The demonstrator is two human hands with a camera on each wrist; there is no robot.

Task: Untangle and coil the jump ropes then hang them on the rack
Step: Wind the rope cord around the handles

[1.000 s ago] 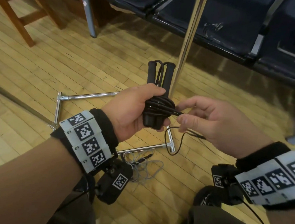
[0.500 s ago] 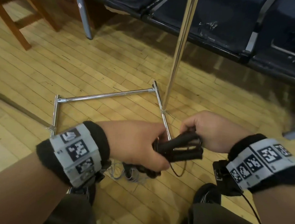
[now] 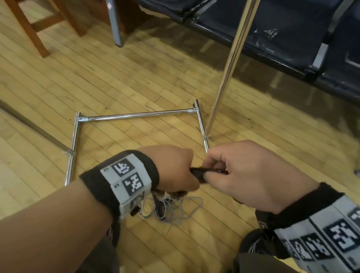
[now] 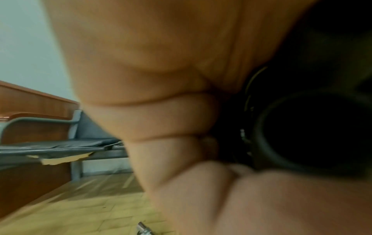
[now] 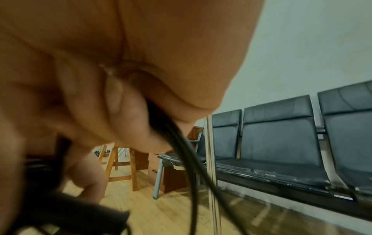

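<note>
A black jump rope [image 3: 206,172] with its cord wound round its handles sits between both hands, mostly hidden by them. My left hand [image 3: 173,167] grips the bundle from the left; the handle ends [image 4: 302,133] fill the left wrist view. My right hand [image 3: 235,171] pinches the black cord [image 5: 181,152] against the bundle, and a loop hangs below the fingers. A grey jump rope [image 3: 171,210] lies tangled on the floor under my left wrist. The chrome rack's base [image 3: 134,114] lies on the floor ahead, its upright pole [image 3: 229,62] rising at right.
Dark padded bench seats [image 3: 283,27] run along the wall behind the rack. A wooden stool [image 3: 35,16] stands at far left beside a grey bench leg [image 3: 116,20]. My shoe [image 3: 253,240] is near the bottom right on the wooden floor [image 3: 95,70].
Both hands dropped from chest height toward the floor with the black rope. The bundle turned from upright to lying sideways, and my right hand closed in over it.
</note>
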